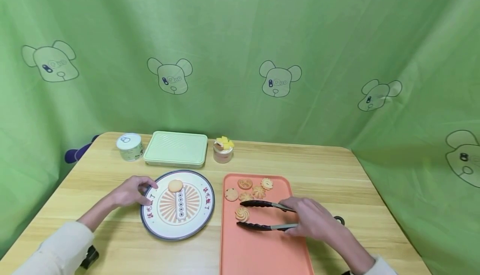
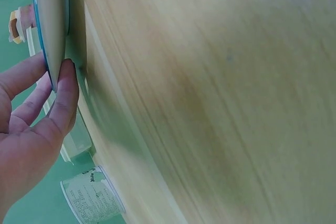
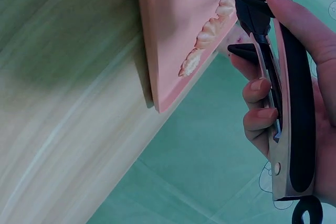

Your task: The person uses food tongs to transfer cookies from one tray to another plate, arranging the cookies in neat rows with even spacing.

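Observation:
With thumb and fingers on either side of its rim, my left hand [image 1: 132, 192] pinches the left edge of a round plate [image 1: 195, 227]. A plain round cookie [image 1: 175, 186] lies on the plate's upper part. My right hand [image 1: 312, 218] grips black-tipped metal tongs [image 1: 279, 227] over a coral tray [image 1: 264, 252]. The tongs' arms stand apart, one on each side of a swirled cookie [image 1: 242, 214] on the tray; whether they touch it I cannot tell. Several other cookies [image 1: 258, 191] lie toward the tray's far end. In the right wrist view, fingers wrap the tongs' handles [image 3: 296, 103].
Along the back of the wooden table [image 1: 307, 162] stand a pull-tab can [image 1: 129, 148], a pale green lidded box [image 1: 176, 148] and a small dessert cup [image 1: 223, 152] with yellow topping. A green curtain [image 1: 225, 25] hangs behind and at the sides.

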Demonstrator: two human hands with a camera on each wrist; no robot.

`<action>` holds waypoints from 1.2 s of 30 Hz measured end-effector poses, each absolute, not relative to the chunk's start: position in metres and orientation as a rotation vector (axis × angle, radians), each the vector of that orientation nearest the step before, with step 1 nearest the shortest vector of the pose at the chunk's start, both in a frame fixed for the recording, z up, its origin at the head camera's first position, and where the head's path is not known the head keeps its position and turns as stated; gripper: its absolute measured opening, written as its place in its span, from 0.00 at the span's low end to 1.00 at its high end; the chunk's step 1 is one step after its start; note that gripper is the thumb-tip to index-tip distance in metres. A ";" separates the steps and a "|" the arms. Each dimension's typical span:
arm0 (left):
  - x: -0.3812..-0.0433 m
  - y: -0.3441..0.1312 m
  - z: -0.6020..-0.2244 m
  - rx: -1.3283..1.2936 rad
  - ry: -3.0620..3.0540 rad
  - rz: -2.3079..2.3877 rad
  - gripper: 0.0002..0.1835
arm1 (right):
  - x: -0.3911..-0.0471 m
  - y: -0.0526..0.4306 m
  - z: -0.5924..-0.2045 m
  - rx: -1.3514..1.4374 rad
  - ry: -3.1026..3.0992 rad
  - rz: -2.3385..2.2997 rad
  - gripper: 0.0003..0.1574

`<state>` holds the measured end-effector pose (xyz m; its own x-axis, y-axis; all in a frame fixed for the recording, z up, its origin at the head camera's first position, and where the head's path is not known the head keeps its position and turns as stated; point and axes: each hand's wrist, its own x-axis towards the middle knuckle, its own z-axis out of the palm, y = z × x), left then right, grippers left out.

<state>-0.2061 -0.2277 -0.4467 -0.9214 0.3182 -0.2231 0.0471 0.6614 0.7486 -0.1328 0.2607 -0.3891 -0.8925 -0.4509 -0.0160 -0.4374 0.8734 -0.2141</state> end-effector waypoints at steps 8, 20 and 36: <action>-0.206 -0.227 -0.446 0.307 2.542 1.141 0.25 | -0.132 0.263 -0.396 -0.710 2.971 -0.326 0.39; -0.206 -0.228 -0.447 0.319 2.542 1.157 0.25 | -0.131 0.262 -0.392 -0.737 3.000 -0.305 0.37; -0.206 -0.228 -0.448 0.292 2.539 1.155 0.25 | -0.154 0.238 -0.376 -0.838 3.009 -0.311 0.39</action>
<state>-0.2065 -0.2285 -0.4481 -0.9228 0.3190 -0.2159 0.0470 0.6494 0.7590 -0.1542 0.2385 -0.3757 -0.8575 -0.5120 0.0506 -0.5115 0.8378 -0.1909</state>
